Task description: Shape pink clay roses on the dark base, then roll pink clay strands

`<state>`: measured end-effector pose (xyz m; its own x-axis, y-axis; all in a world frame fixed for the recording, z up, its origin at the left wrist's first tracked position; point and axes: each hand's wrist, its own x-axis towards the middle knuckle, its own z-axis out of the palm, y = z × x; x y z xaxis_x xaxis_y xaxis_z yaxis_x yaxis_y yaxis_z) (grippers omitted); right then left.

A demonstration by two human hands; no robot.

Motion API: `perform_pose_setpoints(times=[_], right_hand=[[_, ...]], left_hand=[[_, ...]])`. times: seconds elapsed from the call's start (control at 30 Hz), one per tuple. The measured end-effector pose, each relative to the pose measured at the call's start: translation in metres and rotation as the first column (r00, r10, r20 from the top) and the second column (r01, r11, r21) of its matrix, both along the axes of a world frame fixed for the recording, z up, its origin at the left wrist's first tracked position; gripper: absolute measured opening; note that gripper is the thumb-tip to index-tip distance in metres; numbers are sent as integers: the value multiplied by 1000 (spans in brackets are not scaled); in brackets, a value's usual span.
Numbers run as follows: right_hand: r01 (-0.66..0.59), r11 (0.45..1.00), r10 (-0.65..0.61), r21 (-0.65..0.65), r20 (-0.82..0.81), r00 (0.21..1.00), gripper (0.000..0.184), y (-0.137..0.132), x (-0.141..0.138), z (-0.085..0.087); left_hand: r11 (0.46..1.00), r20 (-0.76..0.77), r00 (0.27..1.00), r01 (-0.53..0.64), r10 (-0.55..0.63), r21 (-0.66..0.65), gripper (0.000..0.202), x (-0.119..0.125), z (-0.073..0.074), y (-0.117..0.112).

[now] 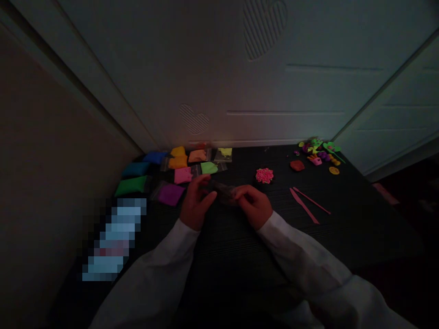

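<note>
In the head view, a small, see-through dark plastic bag (224, 193) is held above the black table. My right hand (254, 205) pinches its right end between thumb and fingers. Around the bag's left end, my left hand (196, 203) has its fingers curved and its thumb apart from them; a gap shows between the tips. What the bag contains is too dark to make out. Just beyond my right hand stands a round pink clay piece (265, 175) with a bumpy top. A purple clay packet (169, 193) lies left of my left hand.
Several colored clay packets, such as the green one (131, 186), lie at the back left. A pixelated bright patch (115, 237) is nearer. Right are a pink plastic knife (304, 206), a thin pink stick (313, 201), a red clay lump (297, 165) and small clay figures (316, 159).
</note>
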<state>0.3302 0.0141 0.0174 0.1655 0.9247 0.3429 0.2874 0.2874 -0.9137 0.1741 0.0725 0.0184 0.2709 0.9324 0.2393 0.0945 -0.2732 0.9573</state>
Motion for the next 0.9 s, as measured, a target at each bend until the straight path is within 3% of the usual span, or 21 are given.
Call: perform_pose_setpoints(times=[0.03, 0.1, 0.17, 0.2, 0.33, 0.47, 0.9], right_hand=[[-8, 1000, 8, -3, -47, 999, 10, 0, 1, 0], [-11, 1000, 12, 7, -106, 994, 11, 1, 1, 0], [4, 1000, -5, -5, -122, 993, 10, 1, 2, 0], [17, 1000, -19, -22, -115, 993, 10, 1, 2, 0], [53, 997, -54, -49, -20, 998, 14, 0, 2, -1], [68, 996, -68, -65, -11, 998, 18, -1, 2, -2], [-109, 993, 114, -37, 179, 977, 25, -1, 7, 5]], left_hand=[[988, 94, 995, 40, -26, -150, 45, 1, -1, 3], [888, 254, 961, 206, -106, -411, 46, 3, -2, 7], [779, 348, 926, 324, -145, -537, 40, 4, -2, 7], [755, 373, 917, 343, -141, -559, 38, 4, -1, 7], [741, 446, 892, 350, -76, -573, 33, 4, 3, 5], [749, 457, 885, 361, -88, -555, 30, 3, 5, 6], [775, 330, 929, 331, -167, -539, 28, 1, 1, 8]])
